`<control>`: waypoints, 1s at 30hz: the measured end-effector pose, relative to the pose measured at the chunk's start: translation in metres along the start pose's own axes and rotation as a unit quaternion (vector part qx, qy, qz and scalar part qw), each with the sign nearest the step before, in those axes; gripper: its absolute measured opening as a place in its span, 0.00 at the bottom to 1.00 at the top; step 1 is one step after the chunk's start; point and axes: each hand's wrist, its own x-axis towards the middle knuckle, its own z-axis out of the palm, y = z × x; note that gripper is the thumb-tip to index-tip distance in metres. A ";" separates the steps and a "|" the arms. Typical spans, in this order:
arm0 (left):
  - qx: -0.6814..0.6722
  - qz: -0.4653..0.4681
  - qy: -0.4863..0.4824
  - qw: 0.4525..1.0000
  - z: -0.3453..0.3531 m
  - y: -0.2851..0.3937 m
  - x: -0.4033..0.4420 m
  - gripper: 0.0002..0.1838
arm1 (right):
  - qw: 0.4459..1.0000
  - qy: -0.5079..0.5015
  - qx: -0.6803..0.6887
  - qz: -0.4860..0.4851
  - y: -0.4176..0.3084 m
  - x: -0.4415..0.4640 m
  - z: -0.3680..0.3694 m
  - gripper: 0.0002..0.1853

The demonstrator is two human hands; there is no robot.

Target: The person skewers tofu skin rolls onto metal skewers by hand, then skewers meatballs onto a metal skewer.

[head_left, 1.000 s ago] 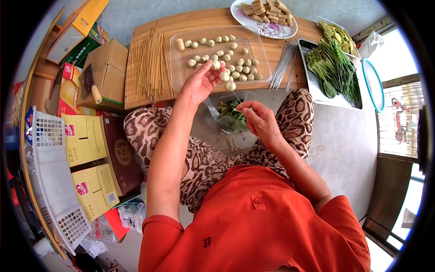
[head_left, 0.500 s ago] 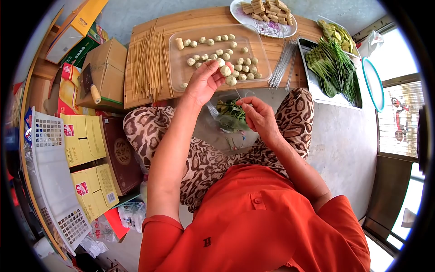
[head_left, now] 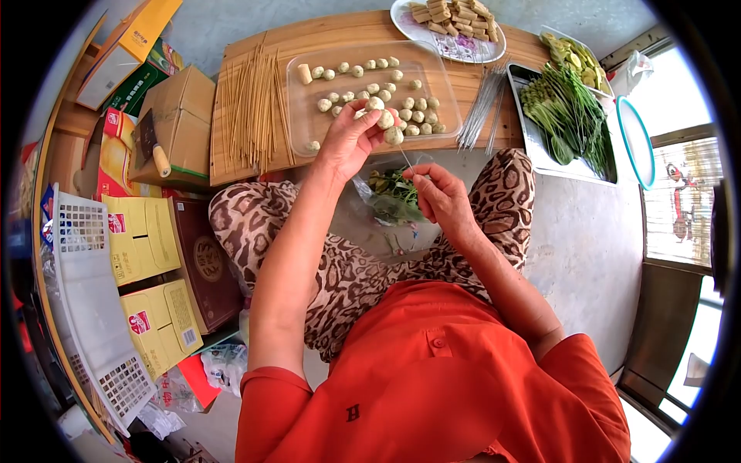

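Observation:
Several pale speckled balls are threaded on a thin skewer (head_left: 405, 157) held between my hands. My left hand (head_left: 351, 140) pinches the balls near the skewer's upper end, over the near edge of a clear plastic tray (head_left: 298, 116). The lowest threaded ball (head_left: 394, 136) hangs just right of its fingertips. Lower right, my right hand (head_left: 438, 193) grips the skewer's bottom end with thumb and fingers. More loose balls (head_left: 419, 117) lie in the tray, with one tan roll piece (head_left: 305, 74) at its upper left corner.
Wooden sticks (head_left: 251, 108) lie left of the tray on the wooden table (head_left: 324, 38), metal skewers (head_left: 483, 108) right of it. Behind stands a plate of tan rolls (head_left: 451, 51); at right, a tray of greens (head_left: 567, 116). A plastic bag (head_left: 395, 202) with leaves sits below the table edge.
My left hand has shifted slightly right and up along with the threaded balls. A ball at the tray's lower left, hidden before, now shows. My right hand stays nearly in place.

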 end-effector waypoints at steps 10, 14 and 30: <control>-0.019 -0.007 0.006 1.000 -0.001 0.002 0.001 0.17 | 0.998 -0.006 0.055 0.040 -0.005 0.003 0.002 0.12; -0.012 -0.019 0.006 1.000 -0.001 0.000 0.001 0.15 | 0.996 -0.009 0.075 0.042 -0.006 0.006 0.002 0.12; 0.719 0.048 0.201 0.664 -0.058 0.013 0.012 0.11 | 0.995 0.024 0.083 0.046 0.007 -0.001 -0.021 0.11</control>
